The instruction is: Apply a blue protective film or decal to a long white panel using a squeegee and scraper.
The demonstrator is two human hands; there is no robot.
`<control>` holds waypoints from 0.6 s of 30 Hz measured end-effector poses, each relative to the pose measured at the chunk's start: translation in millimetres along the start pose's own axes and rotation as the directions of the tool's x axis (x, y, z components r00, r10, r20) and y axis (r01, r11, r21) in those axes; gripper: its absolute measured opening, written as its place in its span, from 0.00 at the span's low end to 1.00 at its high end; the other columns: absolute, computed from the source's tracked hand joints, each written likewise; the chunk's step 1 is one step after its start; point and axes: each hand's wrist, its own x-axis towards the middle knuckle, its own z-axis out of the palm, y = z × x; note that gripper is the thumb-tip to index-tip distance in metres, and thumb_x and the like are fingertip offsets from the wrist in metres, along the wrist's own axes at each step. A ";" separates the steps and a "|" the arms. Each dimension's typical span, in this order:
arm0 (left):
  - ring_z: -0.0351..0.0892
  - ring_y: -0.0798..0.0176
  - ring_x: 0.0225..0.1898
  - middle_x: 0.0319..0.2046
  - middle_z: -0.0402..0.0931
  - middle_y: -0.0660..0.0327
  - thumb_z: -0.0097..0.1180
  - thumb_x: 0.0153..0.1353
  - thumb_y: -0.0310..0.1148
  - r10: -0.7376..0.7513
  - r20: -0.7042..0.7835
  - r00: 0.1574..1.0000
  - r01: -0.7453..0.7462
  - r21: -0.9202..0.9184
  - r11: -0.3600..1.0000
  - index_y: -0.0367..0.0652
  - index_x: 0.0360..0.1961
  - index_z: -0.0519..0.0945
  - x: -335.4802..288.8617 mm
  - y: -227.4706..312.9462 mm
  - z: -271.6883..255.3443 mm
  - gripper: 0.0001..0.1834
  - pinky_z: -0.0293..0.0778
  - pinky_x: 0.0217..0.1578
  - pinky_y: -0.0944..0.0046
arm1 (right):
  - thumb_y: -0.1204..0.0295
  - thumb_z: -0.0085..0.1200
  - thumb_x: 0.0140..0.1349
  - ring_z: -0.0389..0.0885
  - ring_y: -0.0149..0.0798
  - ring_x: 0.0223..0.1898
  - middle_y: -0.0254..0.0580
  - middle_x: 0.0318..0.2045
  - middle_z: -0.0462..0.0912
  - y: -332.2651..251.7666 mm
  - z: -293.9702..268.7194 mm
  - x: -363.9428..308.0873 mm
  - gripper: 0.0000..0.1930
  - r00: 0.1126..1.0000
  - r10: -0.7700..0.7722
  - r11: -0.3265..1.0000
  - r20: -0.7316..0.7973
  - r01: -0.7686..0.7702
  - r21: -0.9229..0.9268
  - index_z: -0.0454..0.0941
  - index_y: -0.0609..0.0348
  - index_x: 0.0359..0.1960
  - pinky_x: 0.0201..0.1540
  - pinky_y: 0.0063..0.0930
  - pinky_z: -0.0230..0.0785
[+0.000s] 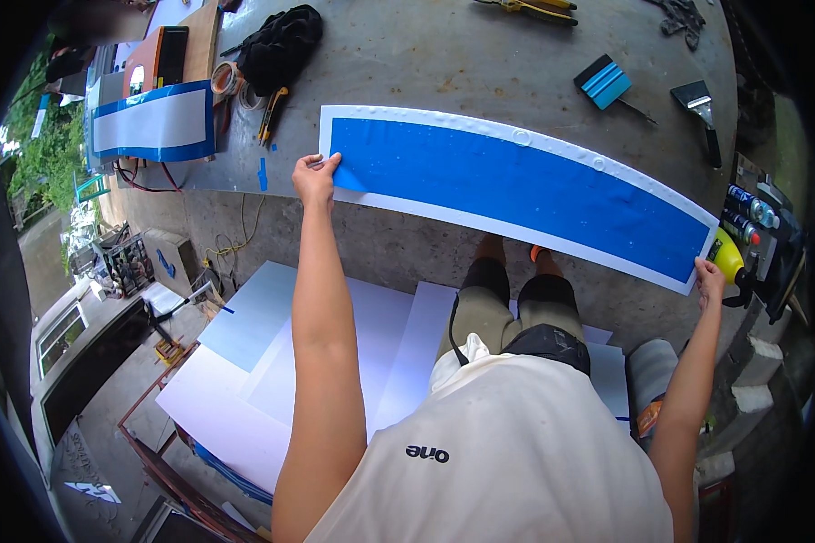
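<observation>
A long blue panel with a white border (pixel 507 190) lies partly over the near edge of the grey metal table, its near side reaching past that edge. My left hand (pixel 316 177) pinches its left end, thumb on top of the blue. At the far right end, my right hand (pixel 709 278) grips the lower corner between thumb and fingers. Small bubbles or bumps run along the panel's far white border. Beyond the panel lie a blue squeegee (pixel 604 84) and a flat brush with a black handle (pixel 700 113). A yellow utility knife (pixel 273 116) rests near my left hand.
On the table (pixel 398 63) are a black cloth (pixel 283 47), tape rolls (pixel 225 80), a blue-and-white sheet (pixel 154 122) and yellow-handled pliers (pixel 539 9). Spray cans (pixel 752 210) and a yellow-green bottle (pixel 725 257) stand at the right. Large white sheets (pixel 272 380) lie behind me.
</observation>
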 end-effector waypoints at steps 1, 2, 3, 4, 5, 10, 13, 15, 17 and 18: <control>0.82 0.60 0.36 0.36 0.82 0.50 0.77 0.45 0.28 0.000 0.000 1.000 0.000 0.001 1.000 0.33 0.43 0.77 0.1 0.1 -0.6 0.26 0.79 0.39 0.62 | 0.65 0.70 0.56 0.69 0.22 0.22 0.24 0.23 0.76 -1.8 1.0 -1.3 0.13 1.000 0.007 1.000 0.001 -0.007 -0.008 0.81 0.56 0.37 0.24 0.17 0.57; 0.82 0.60 0.36 0.36 0.82 0.50 0.77 0.45 0.28 0.000 0.002 1.000 0.000 0.001 1.000 0.33 0.43 0.77 0.6 -0.4 -0.7 0.26 0.79 0.39 0.62 | 0.65 0.70 0.56 0.69 0.22 0.22 0.24 0.23 0.76 -1.1 -0.1 -0.4 0.13 1.000 0.008 1.000 -0.001 -0.008 -0.009 0.81 0.56 0.37 0.24 0.17 0.57; 0.82 0.60 0.36 0.36 0.81 0.51 0.77 0.45 0.28 0.004 0.008 1.000 -0.004 -0.022 1.000 0.33 0.44 0.76 1.0 -1.1 -1.1 0.26 0.79 0.39 0.63 | 0.65 0.70 0.56 0.68 0.21 0.22 0.24 0.23 0.76 -0.4 -0.9 0.5 0.12 1.000 0.004 1.000 0.003 -0.004 -0.006 0.81 0.56 0.37 0.24 0.17 0.57; 0.81 0.60 0.36 0.36 0.81 0.51 0.76 0.45 0.28 0.009 0.014 1.000 -0.008 -0.044 0.999 0.33 0.44 0.76 1.1 -1.9 -1.1 0.26 0.79 0.38 0.63 | 0.65 0.70 0.56 0.68 0.21 0.21 0.23 0.23 0.76 -0.1 -1.9 1.5 0.12 1.000 0.001 1.000 0.008 0.000 -0.002 0.81 0.56 0.37 0.24 0.17 0.56; 0.81 0.60 0.36 0.36 0.81 0.51 0.76 0.45 0.28 0.008 0.017 1.000 -0.007 -0.044 0.999 0.33 0.44 0.76 -0.6 0.0 -0.3 0.26 0.79 0.38 0.63 | 0.65 0.70 0.56 0.68 0.21 0.21 0.23 0.23 0.76 -0.3 -1.9 0.5 0.12 1.000 0.003 1.000 0.006 -0.003 -0.003 0.81 0.56 0.37 0.24 0.17 0.56; 0.81 0.60 0.36 0.36 0.80 0.50 0.76 0.46 0.26 -0.033 0.032 0.999 0.038 -0.182 0.983 0.32 0.45 0.74 -6.8 4.1 -3.4 0.27 0.79 0.38 0.64 | 0.65 0.70 0.56 0.67 0.21 0.21 0.23 0.23 0.75 -6.9 3.8 -6.7 0.13 1.000 0.008 1.000 -0.026 -0.008 -0.021 0.81 0.56 0.38 0.25 0.16 0.57; 0.81 0.60 0.36 0.36 0.81 0.50 0.76 0.45 0.26 -0.021 0.008 1.000 0.022 -0.119 0.993 0.33 0.44 0.75 -9.2 8.0 1.0 0.27 0.79 0.38 0.64 | 0.65 0.70 0.56 0.68 0.22 0.22 0.24 0.23 0.75 -9.4 1.6 -10.2 0.14 1.000 0.015 0.999 -0.023 -0.016 -0.028 0.81 0.57 0.38 0.25 0.16 0.57; 0.81 0.60 0.36 0.36 0.81 0.50 0.77 0.45 0.26 -0.013 -0.005 1.000 0.012 -0.102 0.995 0.33 0.44 0.75 -5.4 3.7 0.3 0.26 0.79 0.38 0.64 | 0.65 0.70 0.56 0.68 0.22 0.22 0.24 0.23 0.75 -10.6 2.1 -9.6 0.14 1.000 0.019 0.999 -0.010 -0.020 -0.027 0.81 0.57 0.38 0.25 0.16 0.58; 0.82 0.60 0.36 0.36 0.81 0.50 0.77 0.45 0.27 -0.003 -0.015 1.000 0.002 -0.084 0.997 0.33 0.44 0.76 -3.8 1.6 0.6 0.26 0.79 0.38 0.63 | 0.65 0.69 0.56 0.68 0.22 0.22 0.24 0.23 0.76 -11.8 2.6 -9.8 0.14 1.000 0.025 0.999 0.002 -0.025 -0.025 0.81 0.58 0.39 0.25 0.16 0.58; 0.82 0.60 0.36 0.36 0.82 0.51 0.77 0.45 0.27 -0.005 -0.026 1.000 0.003 -0.068 0.998 0.33 0.43 0.76 -3.9 1.7 1.2 0.26 0.79 0.38 0.63 | 0.65 0.69 0.56 0.68 0.22 0.22 0.24 0.23 0.76 -12.6 2.7 -10.3 0.14 1.000 0.027 0.999 0.003 -0.027 -0.028 0.81 0.58 0.39 0.25 0.16 0.58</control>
